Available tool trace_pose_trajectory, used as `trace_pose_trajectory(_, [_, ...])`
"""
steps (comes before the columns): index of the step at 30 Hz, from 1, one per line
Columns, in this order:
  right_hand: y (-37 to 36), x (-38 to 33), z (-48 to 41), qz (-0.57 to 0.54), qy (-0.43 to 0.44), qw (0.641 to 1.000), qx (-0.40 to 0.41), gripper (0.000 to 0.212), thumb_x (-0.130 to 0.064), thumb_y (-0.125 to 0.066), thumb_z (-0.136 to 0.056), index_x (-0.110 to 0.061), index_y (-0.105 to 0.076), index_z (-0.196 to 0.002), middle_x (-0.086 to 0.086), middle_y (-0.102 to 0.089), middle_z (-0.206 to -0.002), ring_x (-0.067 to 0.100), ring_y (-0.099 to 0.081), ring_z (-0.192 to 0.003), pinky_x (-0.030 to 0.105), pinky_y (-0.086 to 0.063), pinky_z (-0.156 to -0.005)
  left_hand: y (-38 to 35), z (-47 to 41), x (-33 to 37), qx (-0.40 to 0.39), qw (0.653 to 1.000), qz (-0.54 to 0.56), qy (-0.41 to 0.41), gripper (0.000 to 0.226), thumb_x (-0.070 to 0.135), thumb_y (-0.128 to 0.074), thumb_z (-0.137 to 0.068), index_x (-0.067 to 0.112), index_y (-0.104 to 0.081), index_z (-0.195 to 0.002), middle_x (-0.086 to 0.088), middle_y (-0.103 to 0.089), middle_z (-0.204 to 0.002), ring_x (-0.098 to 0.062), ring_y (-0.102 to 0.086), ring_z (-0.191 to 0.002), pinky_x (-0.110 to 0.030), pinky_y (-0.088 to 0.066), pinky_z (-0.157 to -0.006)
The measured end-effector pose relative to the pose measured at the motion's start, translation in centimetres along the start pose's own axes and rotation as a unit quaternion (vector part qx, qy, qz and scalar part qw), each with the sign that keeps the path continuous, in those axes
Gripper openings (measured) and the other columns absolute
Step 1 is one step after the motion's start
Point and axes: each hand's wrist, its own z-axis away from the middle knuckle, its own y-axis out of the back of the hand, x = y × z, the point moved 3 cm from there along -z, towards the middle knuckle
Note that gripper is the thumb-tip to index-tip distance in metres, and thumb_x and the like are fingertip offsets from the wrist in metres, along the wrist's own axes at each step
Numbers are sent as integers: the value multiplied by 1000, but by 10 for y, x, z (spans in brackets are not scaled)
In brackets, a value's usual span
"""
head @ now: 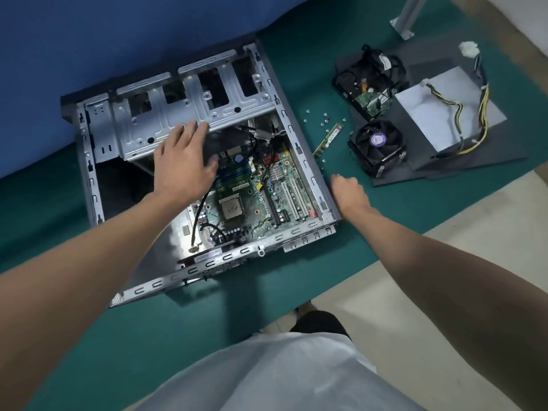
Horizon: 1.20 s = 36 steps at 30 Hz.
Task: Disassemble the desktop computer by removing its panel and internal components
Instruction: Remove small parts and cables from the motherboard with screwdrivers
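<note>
1. The case [300, 149] lies open on the mat, with the motherboard [252, 200] on its floor, card slots running from 11 to 5 o'clock.
2. The left hand [184, 161] is spread flat and empty at the drive cage [184, 105] lip. It looks the nearer hand, with the board just toward 5 o'clock.
3. The right hand [348, 192] is curled at the case's 3 o'clock wall; I can't tell whether it grips.

Drive cage [189, 93] (cables [255, 140] too) overhanging motherboard [252, 188]

One view, head-worn, wide-angle. Sits above the near edge of the counter [207, 310], facing forward and steeply down. Close range: left forearm [103, 247] and right forearm [430, 256] enter from the bottom corners, wearer's torso [267, 375] fills the bottom edge, computer case [189, 108] lies centre-left.
</note>
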Motion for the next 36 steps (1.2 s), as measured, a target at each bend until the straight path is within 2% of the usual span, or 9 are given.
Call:
trace_pose_trajectory(3, [15,-4,0,11,27,999,18,25,0,-43,-89,-3,-52,-112,26,-55,-115,39,-52,-97,42,-43,-82,-1,1,2,12,1000,9,6,61,35,-50,-97,22,-25,-150,-4,-23,-159,-25,-14,-146,-49,-12,-115])
trace_pose_trajectory(6, [45,-9,3,-60,60,996,38,43,-21,-60,-88,-10,-49,-128,24,-58,-119,39,-49,-114,39,-41,-96,1,3,0,9,1000,23,-2,61,33,-51,-96,22,-25,-150,-3,-23,-159,-25,-14,-147,-48,-12,-116])
trace_pose_trajectory(13, [111,-33,67,-250,30,943,219,31,-26,-56,-81,-17,-64,-110,4,-66,-90,26,-56,-93,33,-46,-82,10,31,8,2,995,96,-20,57,26,-54,-96,13,-35,-147,-7,-25,-158,-27,-20,-145,-48,-18,-116])
trace_pose_trajectory(17, [84,-55,127,-600,18,792,108,17,3,-60,-83,-3,-59,-100,15,-60,-84,15,-59,-56,24,-46,-51,5,68,14,-19,985,169,-38,38,28,-52,-97,13,-55,-132,-7,-57,-135,-29,-52,-123,-43,-41,-104])
trace_pose_trajectory(21, [23,-64,187,-788,20,613,-48,6,11,-60,-79,5,-61,-78,17,-63,-82,19,-68,-73,20,-53,-65,-12,109,11,-101,965,223,-95,35,38,-42,-102,17,-68,-91,4,-68,-76,-18,-62,-70,-28,-41,-68])
trace_pose_trajectory(23, [-9,-64,210,-803,21,586,-111,13,10,-62,-75,-1,-61,-67,15,-65,-78,21,-69,-78,20,-54,-68,-13,118,4,-114,963,213,-117,50,42,-36,-103,18,-54,-63,3,-56,-55,-15,-56,-57,-28,-36,-61])
trace_pose_trajectory(26, [-46,-66,231,-773,30,606,-188,12,8,-62,-76,-2,-55,-78,17,-65,-78,23,-68,-71,23,-56,-62,-11,123,-5,-125,965,189,-135,56,48,-33,-102,18,-43,-56,1,-49,-52,-20,-48,-58,-34,-39,-63])
trace_pose_trajectory(30, [-84,-76,242,-675,38,689,-262,19,9,-54,-88,-3,-50,-102,16,-64,-77,23,-64,-62,27,-54,-56,-11,130,-20,-145,971,159,-108,61,56,-27,-100,16,-47,-59,1,-52,-58,-26,-50,-73,-38,-44,-70])
trace_pose_trajectory(36, [-130,-94,221,-487,-24,848,-209,17,-30,-43,-101,-28,-59,-107,-4,-40,-62,7,-26,-41,23,-29,-40,-10,131,-27,-173,965,181,-84,61,57,-29,-100,14,-49,-60,-2,-55,-58,-17,-49,-59,-32,-33,-58])
